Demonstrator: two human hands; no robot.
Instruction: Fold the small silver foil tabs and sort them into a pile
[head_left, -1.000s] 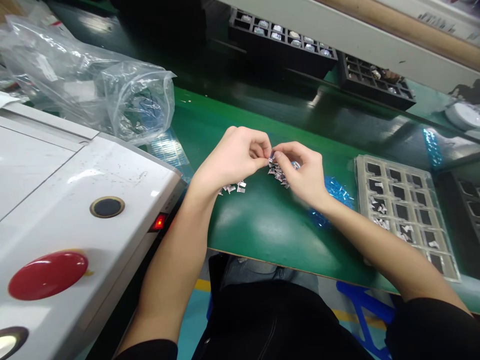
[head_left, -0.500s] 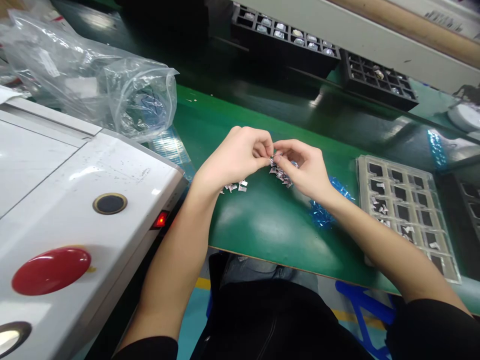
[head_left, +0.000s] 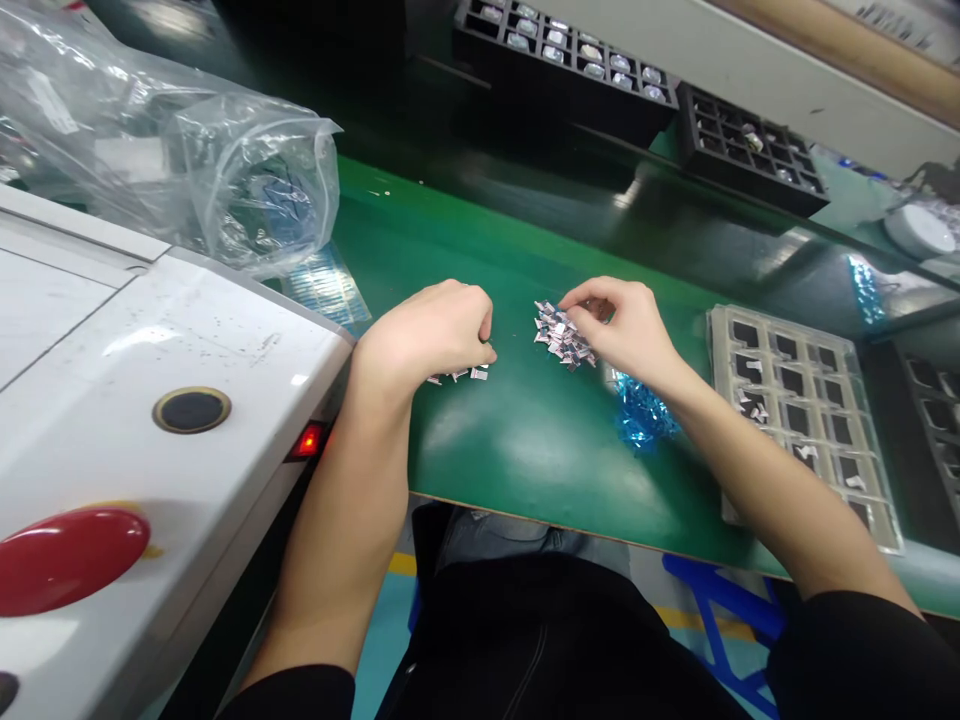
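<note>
Left hand (head_left: 431, 328): apart from the right, fingers curled and thumb drawn in, low over the loose pieces (head_left: 478, 375); I cannot tell whether it pinches one.
Right hand (head_left: 630, 318): thumb and forefinger at the edge of the pile (head_left: 559, 335) (the grip itself is too small to read).
Pile: small shiny flat bits on the green table (head_left: 517, 450), between the hands; probably light, stiff and slippery, easily bent, best taken singly by the edges with fingertips.
Blue scraps (head_left: 645, 412): heaped by the right wrist.
Clear tray (head_left: 718, 350): at right, pale bits in some compartments.
Black boxes (head_left: 574, 108): at the back, divided, glassy pieces in many slots of the nearer-left one.
Plastic bag (head_left: 251, 165): something bluish inside, unclear.
</note>
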